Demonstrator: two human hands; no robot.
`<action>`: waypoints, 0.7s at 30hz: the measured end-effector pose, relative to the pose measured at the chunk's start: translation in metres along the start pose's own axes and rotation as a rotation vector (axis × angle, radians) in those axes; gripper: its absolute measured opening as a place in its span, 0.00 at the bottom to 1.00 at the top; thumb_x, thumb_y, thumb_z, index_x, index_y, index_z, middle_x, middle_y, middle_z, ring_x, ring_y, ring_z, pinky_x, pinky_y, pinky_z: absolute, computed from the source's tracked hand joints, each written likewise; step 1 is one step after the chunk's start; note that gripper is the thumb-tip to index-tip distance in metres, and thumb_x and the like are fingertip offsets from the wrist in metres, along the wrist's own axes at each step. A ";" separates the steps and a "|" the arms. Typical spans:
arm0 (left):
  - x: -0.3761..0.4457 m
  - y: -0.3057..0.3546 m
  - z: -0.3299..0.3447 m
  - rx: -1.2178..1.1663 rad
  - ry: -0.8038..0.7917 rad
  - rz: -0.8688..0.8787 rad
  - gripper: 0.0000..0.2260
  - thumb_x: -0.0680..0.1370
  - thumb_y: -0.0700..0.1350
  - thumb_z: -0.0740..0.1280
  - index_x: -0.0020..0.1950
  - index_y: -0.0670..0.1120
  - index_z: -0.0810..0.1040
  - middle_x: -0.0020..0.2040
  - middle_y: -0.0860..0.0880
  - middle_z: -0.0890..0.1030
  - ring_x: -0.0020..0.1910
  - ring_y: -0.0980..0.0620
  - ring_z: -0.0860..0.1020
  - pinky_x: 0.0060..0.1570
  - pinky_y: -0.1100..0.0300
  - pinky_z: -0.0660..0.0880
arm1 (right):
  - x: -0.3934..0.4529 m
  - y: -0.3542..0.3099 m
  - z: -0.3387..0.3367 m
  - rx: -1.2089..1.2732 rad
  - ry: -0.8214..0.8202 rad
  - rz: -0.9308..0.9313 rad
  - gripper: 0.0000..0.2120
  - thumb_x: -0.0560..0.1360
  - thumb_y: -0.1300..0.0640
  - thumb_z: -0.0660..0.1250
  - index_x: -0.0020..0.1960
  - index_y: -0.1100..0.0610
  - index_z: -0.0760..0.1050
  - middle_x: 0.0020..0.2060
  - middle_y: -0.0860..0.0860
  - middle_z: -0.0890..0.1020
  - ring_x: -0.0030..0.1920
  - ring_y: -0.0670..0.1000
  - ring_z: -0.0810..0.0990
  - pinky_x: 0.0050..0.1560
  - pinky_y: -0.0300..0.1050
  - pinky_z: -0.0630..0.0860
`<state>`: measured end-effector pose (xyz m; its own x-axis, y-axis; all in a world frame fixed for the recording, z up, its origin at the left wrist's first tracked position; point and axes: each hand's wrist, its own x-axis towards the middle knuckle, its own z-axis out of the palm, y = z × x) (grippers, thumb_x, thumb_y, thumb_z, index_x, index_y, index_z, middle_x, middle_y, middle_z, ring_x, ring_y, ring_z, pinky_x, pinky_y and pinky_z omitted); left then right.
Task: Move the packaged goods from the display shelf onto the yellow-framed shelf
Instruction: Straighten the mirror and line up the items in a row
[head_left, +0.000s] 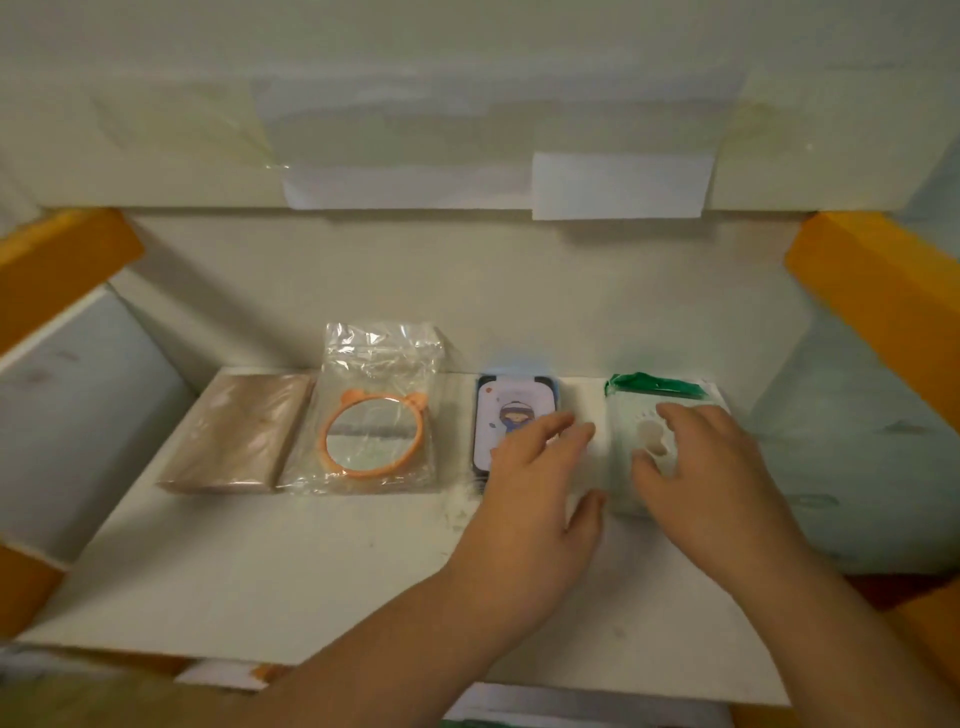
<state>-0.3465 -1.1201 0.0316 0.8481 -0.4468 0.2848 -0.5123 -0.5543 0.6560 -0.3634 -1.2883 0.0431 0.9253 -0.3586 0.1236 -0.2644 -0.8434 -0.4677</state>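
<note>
Resting my left hand (540, 467), fingers spread, on cartoon card pack (511, 415); my right hand (711, 467), fingers loosely spread, squaring green-topped packet (649, 415) into row on yellow-framed shelf (311, 571).

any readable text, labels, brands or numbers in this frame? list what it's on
No text can be read.
Card pack with cartoon figure: a picture and a red dot, no legible words; left hand covers its lower part.
Green-topped white packet: only a pale printed shape, blurred, partly under right hand.
Bagged orange mirror: no label seen.
Brown packet: plain.
White paper slips taped above: blank.
</note>
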 end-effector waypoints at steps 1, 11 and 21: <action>-0.008 -0.014 -0.012 0.031 0.041 0.008 0.24 0.77 0.44 0.69 0.73 0.47 0.72 0.72 0.49 0.71 0.72 0.53 0.66 0.71 0.69 0.58 | -0.004 -0.009 0.004 0.020 -0.007 -0.052 0.23 0.74 0.53 0.67 0.67 0.56 0.73 0.64 0.55 0.75 0.64 0.58 0.73 0.64 0.51 0.71; -0.043 -0.137 -0.105 0.519 0.054 -0.126 0.28 0.69 0.43 0.77 0.68 0.41 0.75 0.67 0.38 0.76 0.66 0.35 0.73 0.64 0.41 0.74 | -0.014 -0.135 0.089 0.023 -0.154 -0.564 0.25 0.75 0.48 0.67 0.71 0.47 0.68 0.71 0.48 0.66 0.68 0.52 0.68 0.65 0.49 0.71; -0.024 -0.166 -0.118 0.567 -0.090 -0.030 0.16 0.73 0.48 0.65 0.61 0.52 0.74 0.62 0.51 0.74 0.62 0.45 0.73 0.56 0.48 0.76 | 0.002 -0.159 0.140 -0.082 -0.198 -0.533 0.22 0.69 0.51 0.72 0.61 0.47 0.69 0.66 0.52 0.65 0.71 0.55 0.63 0.65 0.53 0.72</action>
<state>-0.2654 -0.9343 -0.0016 0.8610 -0.4699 0.1948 -0.5022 -0.8461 0.1785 -0.2813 -1.0993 -0.0044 0.9677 0.1997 0.1537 0.2396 -0.9184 -0.3149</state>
